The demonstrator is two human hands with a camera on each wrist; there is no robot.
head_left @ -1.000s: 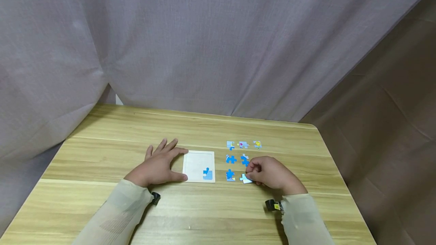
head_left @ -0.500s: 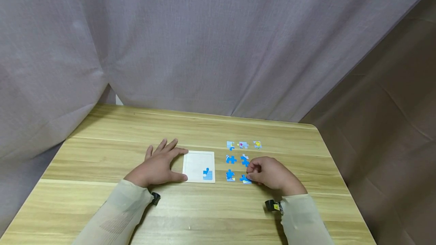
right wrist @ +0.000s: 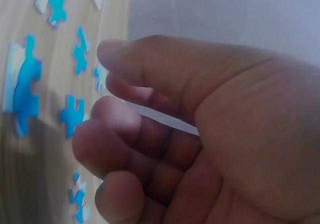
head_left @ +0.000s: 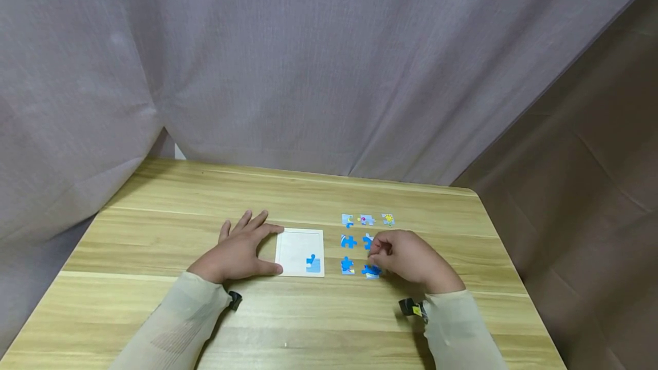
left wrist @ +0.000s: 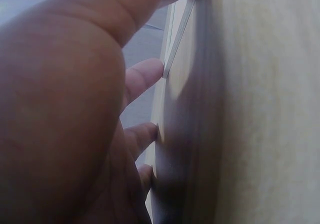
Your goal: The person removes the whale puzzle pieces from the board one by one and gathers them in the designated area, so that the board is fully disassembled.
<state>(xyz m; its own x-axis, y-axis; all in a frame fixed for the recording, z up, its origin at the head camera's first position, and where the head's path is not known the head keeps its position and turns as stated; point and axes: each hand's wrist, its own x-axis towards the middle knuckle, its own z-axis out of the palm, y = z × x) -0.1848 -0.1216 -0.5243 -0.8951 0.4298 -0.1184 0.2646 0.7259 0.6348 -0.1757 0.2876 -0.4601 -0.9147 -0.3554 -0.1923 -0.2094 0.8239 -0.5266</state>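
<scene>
My left hand [head_left: 241, 253] lies spread at the left side of a square white puzzle tray [head_left: 295, 244]. Its thumb and index fingertip touch the tray's left corners. One blue jigsaw piece [head_left: 313, 265] lies in the tray's near right corner. To the right, my right hand [head_left: 411, 258] hovers over the loose pieces, its fingers loosely bent. Nothing shows between those fingers in the right wrist view. Just below them lies a blue-and-white jigsaw piece [right wrist: 25, 87]. Another blue jigsaw piece [head_left: 367, 241] is partly covered by the right hand.
Two more blue jigsaw pieces stand in a column beside the tray, an upper piece [head_left: 348, 241] and a lower piece [head_left: 347, 265]. Behind them is a row with a piece [head_left: 388, 219] bearing a yellow flower. Grey curtain [head_left: 308, 73] hangs behind the wooden table [head_left: 308, 324].
The near right jigsaw piece, pinched and tilted with a pale glare earlier, now lies with its blue side showing. My right hand has let go and lifted slightly away. The left hand stays put.
</scene>
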